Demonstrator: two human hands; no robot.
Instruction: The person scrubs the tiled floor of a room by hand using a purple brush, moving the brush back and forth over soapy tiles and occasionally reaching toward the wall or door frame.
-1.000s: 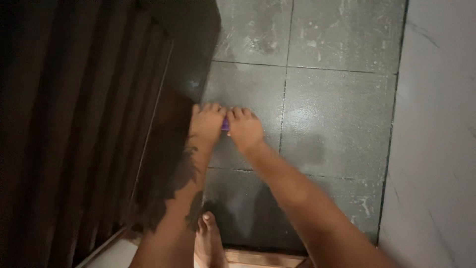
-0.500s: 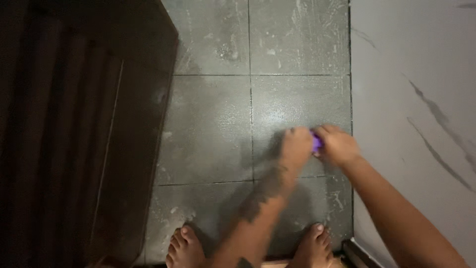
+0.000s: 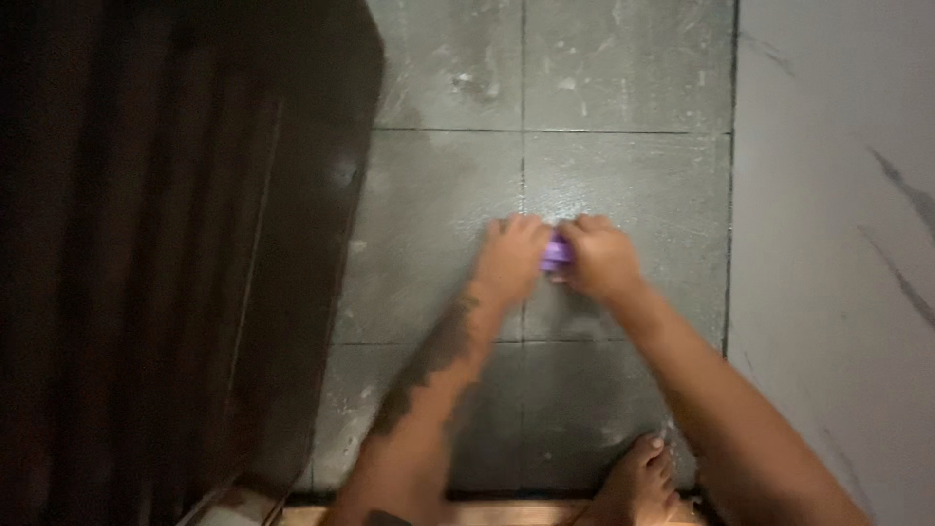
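A small purple scrubber (image 3: 555, 253) sits pressed on the wet grey tiled floor (image 3: 623, 97), almost hidden between both hands. The left hand (image 3: 511, 258) and right hand (image 3: 599, 261) are clenched around its two ends. It looks light and likely slippery when wet, best held from both sides as here; a dark wooden door (image 3: 146, 244) stands to the left, a pale wall (image 3: 838, 244) to the right.

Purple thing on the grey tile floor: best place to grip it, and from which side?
Likely by its two ends, from above. The purple object lies low on the tiled floor, with only a middle strip showing. The left hand and right hand cover its ends. Its exact shape is hidden.
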